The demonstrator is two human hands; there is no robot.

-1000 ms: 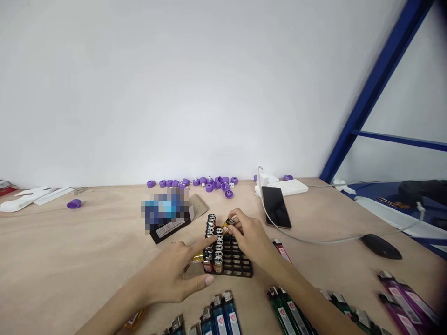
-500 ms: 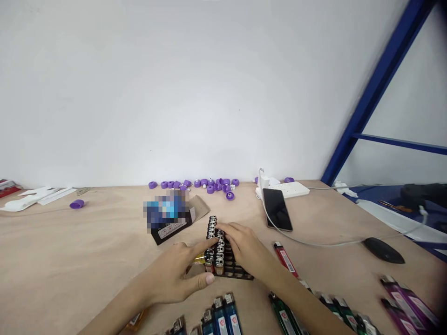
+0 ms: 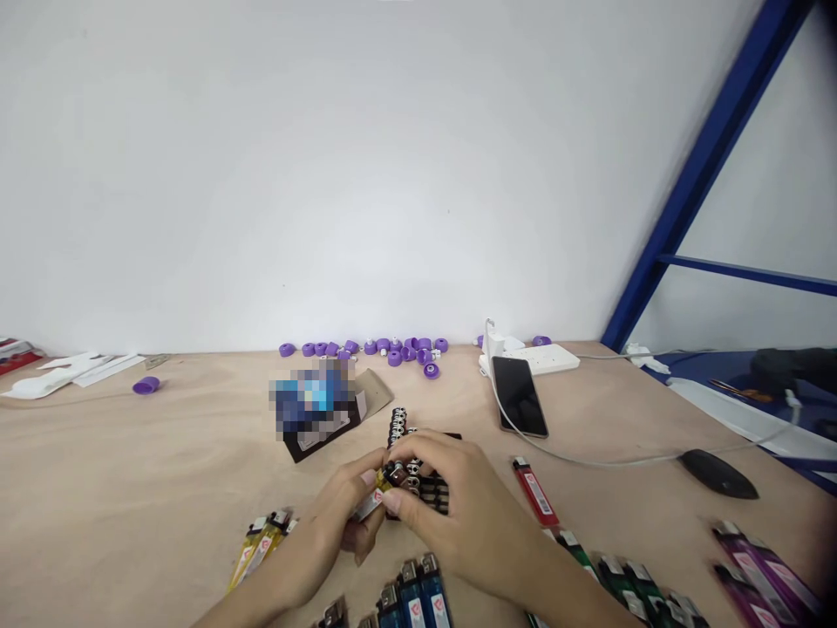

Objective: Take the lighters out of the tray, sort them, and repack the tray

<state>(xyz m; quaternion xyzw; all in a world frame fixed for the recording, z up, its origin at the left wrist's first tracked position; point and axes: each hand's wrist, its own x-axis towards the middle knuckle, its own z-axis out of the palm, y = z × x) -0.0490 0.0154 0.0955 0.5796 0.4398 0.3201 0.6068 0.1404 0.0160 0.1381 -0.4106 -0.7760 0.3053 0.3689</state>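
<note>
While I watch from afar through the head camera, the left hand (image 3: 336,506) holds a yellow lighter (image 3: 375,499) narrowly between thumb and fingers, its body slanted and its metal-capped top pointing up toward the right. The right hand (image 3: 467,497) arches over from the other side, its thumb touching the lighter near the top; I cannot tell whether its curled fingers close on it too. The lighter therefore sits between both hands, at the left side of a black slotted tray (image 3: 437,499), where standing lighters (image 3: 397,423) show their metal tops in rows.

I lose the lighter's bottom end inside the left hand, and whether a second one is tucked there I cannot make out. The right hand hides the middle of the tray. Loose yellow lighters (image 3: 254,548) run partly behind the left forearm (image 3: 261,600), green lighters (image 3: 628,580) lie beside the right forearm (image 3: 546,567), and the bottom of my view cuts off the blue lighters (image 3: 415,597). Coarse pixels blot out the upper part of a black box (image 3: 322,438)
</note>
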